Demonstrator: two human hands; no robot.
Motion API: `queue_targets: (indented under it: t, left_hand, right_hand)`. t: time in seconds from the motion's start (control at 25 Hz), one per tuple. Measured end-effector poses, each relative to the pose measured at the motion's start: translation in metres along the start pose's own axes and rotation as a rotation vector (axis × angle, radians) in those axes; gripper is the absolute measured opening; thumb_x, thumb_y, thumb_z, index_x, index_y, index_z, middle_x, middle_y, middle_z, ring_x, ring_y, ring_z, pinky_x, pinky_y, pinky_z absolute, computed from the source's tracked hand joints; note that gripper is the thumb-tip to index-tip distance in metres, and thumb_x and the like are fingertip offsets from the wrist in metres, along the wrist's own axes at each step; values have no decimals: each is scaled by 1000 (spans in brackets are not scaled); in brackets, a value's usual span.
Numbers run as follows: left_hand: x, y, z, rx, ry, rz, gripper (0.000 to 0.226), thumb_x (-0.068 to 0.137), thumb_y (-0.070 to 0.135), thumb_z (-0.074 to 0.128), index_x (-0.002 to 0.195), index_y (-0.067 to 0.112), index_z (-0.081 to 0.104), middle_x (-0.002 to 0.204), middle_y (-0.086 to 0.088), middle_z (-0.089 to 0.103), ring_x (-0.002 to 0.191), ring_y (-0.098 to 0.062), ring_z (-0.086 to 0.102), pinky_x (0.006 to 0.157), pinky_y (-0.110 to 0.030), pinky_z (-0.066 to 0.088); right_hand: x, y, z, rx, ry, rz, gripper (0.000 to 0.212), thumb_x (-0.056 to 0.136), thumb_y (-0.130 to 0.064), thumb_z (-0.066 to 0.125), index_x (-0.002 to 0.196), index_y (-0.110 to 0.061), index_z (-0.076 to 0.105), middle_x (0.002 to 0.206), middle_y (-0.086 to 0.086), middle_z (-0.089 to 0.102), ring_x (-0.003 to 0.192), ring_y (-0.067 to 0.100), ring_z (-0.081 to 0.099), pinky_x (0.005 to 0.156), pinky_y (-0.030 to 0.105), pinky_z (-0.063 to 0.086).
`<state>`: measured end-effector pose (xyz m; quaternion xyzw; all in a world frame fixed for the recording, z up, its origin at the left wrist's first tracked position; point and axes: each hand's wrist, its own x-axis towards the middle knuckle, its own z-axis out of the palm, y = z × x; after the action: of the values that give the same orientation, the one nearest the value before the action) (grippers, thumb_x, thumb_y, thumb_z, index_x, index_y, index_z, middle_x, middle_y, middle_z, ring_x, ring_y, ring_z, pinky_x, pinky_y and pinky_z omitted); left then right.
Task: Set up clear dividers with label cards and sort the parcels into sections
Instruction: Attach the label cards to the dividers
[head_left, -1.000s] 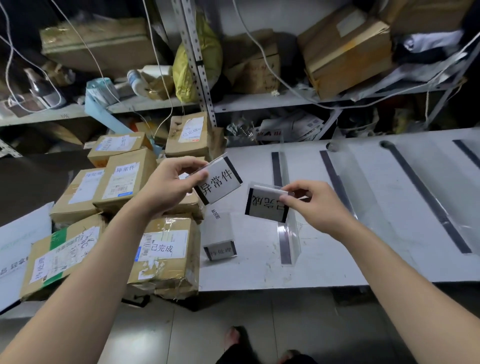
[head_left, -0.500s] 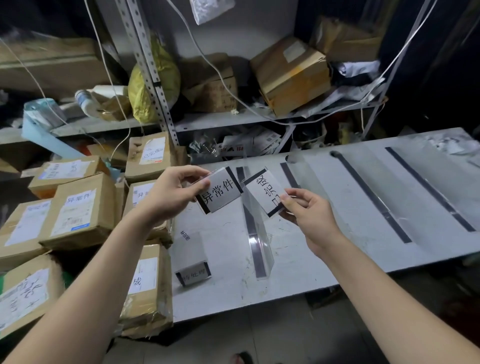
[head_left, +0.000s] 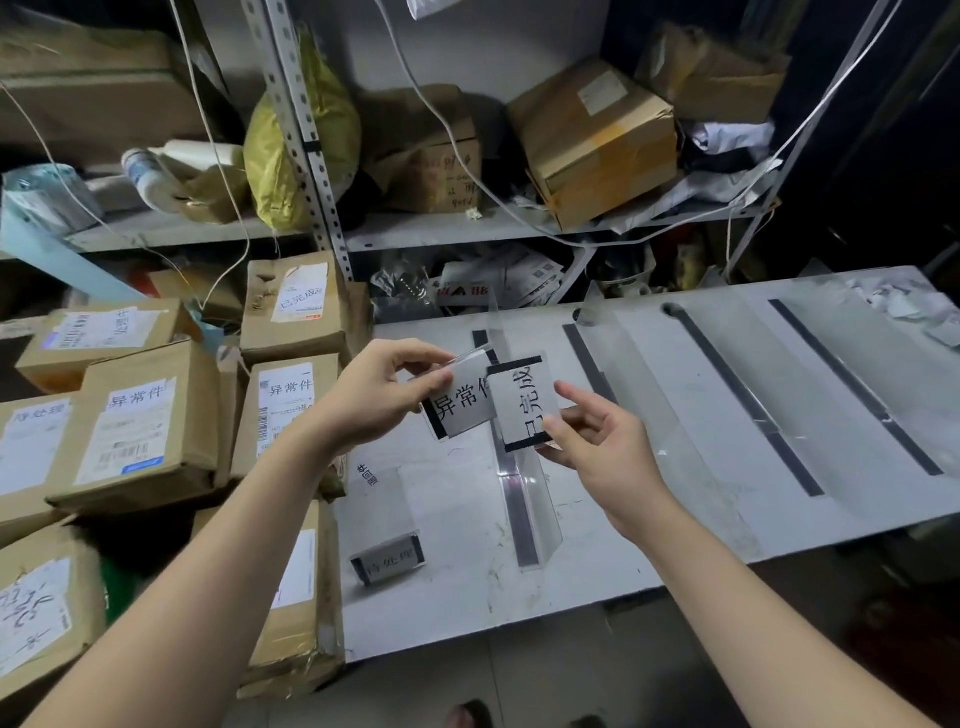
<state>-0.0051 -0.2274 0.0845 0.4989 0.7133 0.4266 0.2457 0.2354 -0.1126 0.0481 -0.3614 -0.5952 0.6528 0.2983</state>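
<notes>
Left hand, just at 9 o'clock of frame centre, pinched the 异常件 card by its upper-left corner, thumb and forefinger closed on it, the other fingers curled. Right hand, at 4 o'clock of centre, held the 已完成 card with the thumb on the lower right of its face and the fingers behind; the card was turned so its text ran sideways. Both cards were held up above the white table, side by side. The 已完成 card overlapped the right edge of the 异常件 card in view; could not tell if they touched.

A clear divider stood upright on the table directly under the cards, along a black strip running from 12 to 6 o'clock. More black strips lay on the table toward 3 o'clock, apart from each other. A 待处理 card stood on the table at 6 o'clock of the left hand, near the front edge; whatever clear piece carried it was hard to make out.

The parcels, brown boxes with white labels, were piled at 9 o'clock, against the table's left edge. A metal shelf at 12 o'clock carried more boxes and a yellow bag.
</notes>
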Motion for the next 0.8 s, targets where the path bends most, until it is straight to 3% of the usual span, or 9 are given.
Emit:
queue_targets:
  t: [0.08, 0.24, 0.36, 0.44, 0.6, 0.8]
  left_hand:
    - [4, 0, 1, -1, -3, -8, 23, 98, 24, 68, 118, 16, 76, 102, 1, 75, 90, -19, 68, 69, -32, 59]
    - [14, 11, 12, 34, -8, 27, 21, 97, 23, 69, 116, 16, 77, 100, 2, 74, 89, -18, 67, 69, -34, 60]
    - [25, 28, 33, 62, -16, 47, 21, 97, 23, 70, 116, 16, 77, 99, 2, 73, 88, -18, 67, 68, -35, 61]
    - [33, 41, 54, 79, -29, 59, 20, 97, 23, 70, 115, 17, 77, 99, 3, 73, 88, -17, 66, 66, -33, 60]
    - [55, 71, 106, 113, -35, 85, 17, 96, 23, 71, 111, 20, 78, 96, 3, 73, 88, -14, 66, 65, -29, 55]
    - [92, 118, 170, 199, 21, 96, 19, 94, 29, 72, 110, 21, 78, 98, 9, 73, 97, -15, 67, 85, -45, 58]
  right_hand:
    - [2, -2, -5, -5, -35, -6, 49, 100, -4, 62, 144, -24, 54, 90, -9, 72, 96, 12, 73, 92, 39, 60]
    - [9, -3, -25, -34, -102, -8, 69, 101, -5, 59, 155, -39, 34, 114, 14, 64, 110, 18, 71, 98, 42, 58]
    - [15, -3, -50, -71, -185, -6, 81, 101, -10, 60, 152, -59, 20, 122, 13, 62, 114, 18, 69, 102, 44, 55]
    - [20, -5, -73, -82, -260, -8, 83, 101, -10, 61, 149, -65, 21, 124, 13, 60, 116, 22, 69, 100, 45, 56]
    - [32, -10, -134, -51, -339, 18, 76, 98, -3, 63, 142, -57, 36, 121, 18, 58, 112, 26, 70, 94, 44, 59]
    - [54, -20, -230, 17, -324, 25, 63, 90, 4, 71, 127, -36, 39, 125, 11, 61, 106, 28, 73, 93, 48, 60]
